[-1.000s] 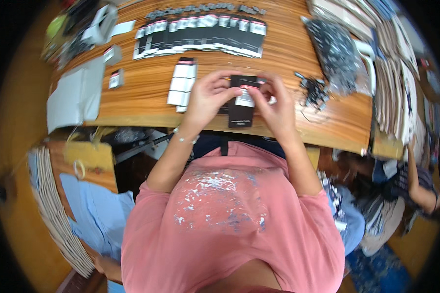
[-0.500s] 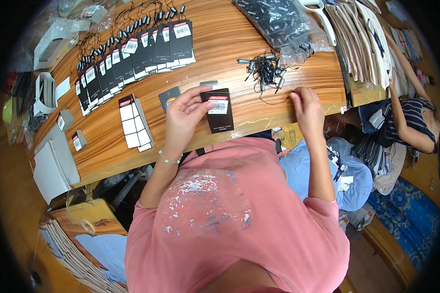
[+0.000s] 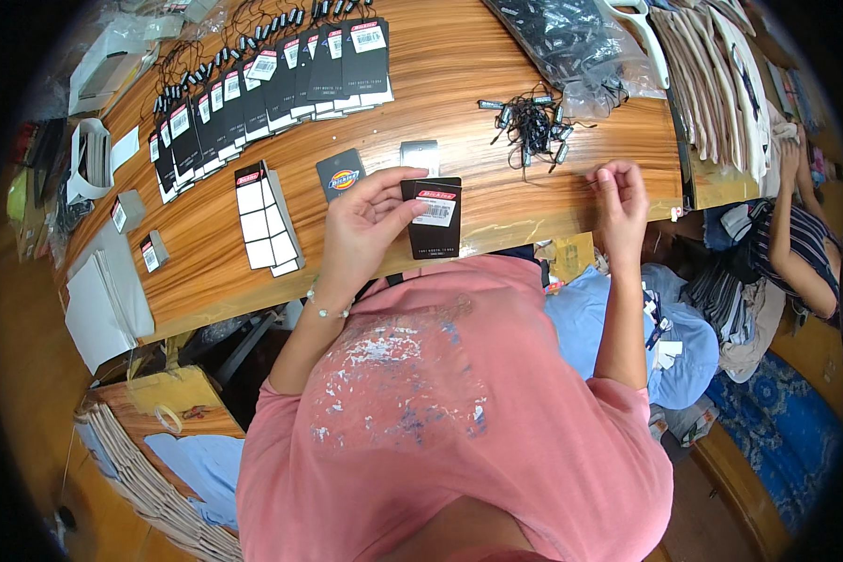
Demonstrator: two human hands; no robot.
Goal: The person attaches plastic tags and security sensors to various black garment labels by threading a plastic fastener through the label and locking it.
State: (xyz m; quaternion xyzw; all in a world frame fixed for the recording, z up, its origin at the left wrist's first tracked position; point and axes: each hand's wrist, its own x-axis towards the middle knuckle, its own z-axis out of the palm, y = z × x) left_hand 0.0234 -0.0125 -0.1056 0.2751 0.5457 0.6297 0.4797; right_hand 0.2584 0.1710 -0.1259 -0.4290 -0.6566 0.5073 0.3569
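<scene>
Between the thumb and fingers of my left hand (image 3: 370, 217) is a black hang tag (image 3: 435, 242) with a red-and-white barcode sticker, held upright near the table's front edge. My right hand (image 3: 624, 211), at the right of the table, is closed in a pinch on a thin black string (image 3: 593, 176), only partly visible. Just beyond it lies a tangled heap of black tag strings (image 3: 534, 131) with small plastic ends. Beyond my left hand are a dark tag stack (image 3: 328, 170) with a round emblem and a second small stack (image 3: 419, 150). White-panelled stickers (image 3: 264, 225) lie left of them.
Finished-looking black tags with strings (image 3: 318, 80) overlap in a long row at the far left. A clear bag of strings (image 3: 576, 47) and folded beige garments (image 3: 693, 84) are at the far right. A person in a striped top (image 3: 791, 244) is beyond them.
My right hand has moved a little right, away from the string heap, with the string in its pinch. My left hand still holds the tag. The view has shifted slightly.
</scene>
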